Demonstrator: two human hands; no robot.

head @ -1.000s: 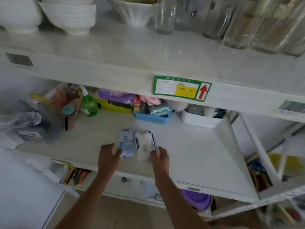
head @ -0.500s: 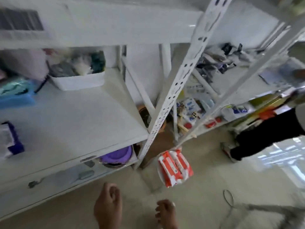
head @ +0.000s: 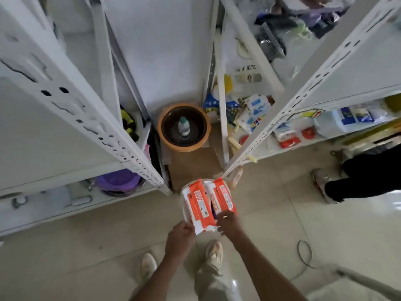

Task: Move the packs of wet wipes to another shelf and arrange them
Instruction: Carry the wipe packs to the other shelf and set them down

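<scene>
Two orange-and-white packs of wet wipes lie side by side on a white round support [head: 184,211] low over the floor, between two shelf units. My left hand [head: 180,237] curls its fingers around the near corner of the left pack [head: 198,206]. The near end of the right pack [head: 222,195] is held by my right hand [head: 227,222]. Both packs point away from me. Other packs of wipes [head: 286,135] sit on the bottom shelf at the right.
White perforated shelf posts [head: 121,146] [head: 271,127] flank the packs. An orange basin [head: 161,131] holding a bottle [head: 184,127] stands behind them. A purple basin [head: 119,181] sits under the left shelf. Another person's shoe [head: 321,183] and a wire loop [head: 304,253] are at the right.
My hands left the blue and white packs on the middle shelf. My view swung right and down to the floor, and both hands reached forward onto the orange packs.
</scene>
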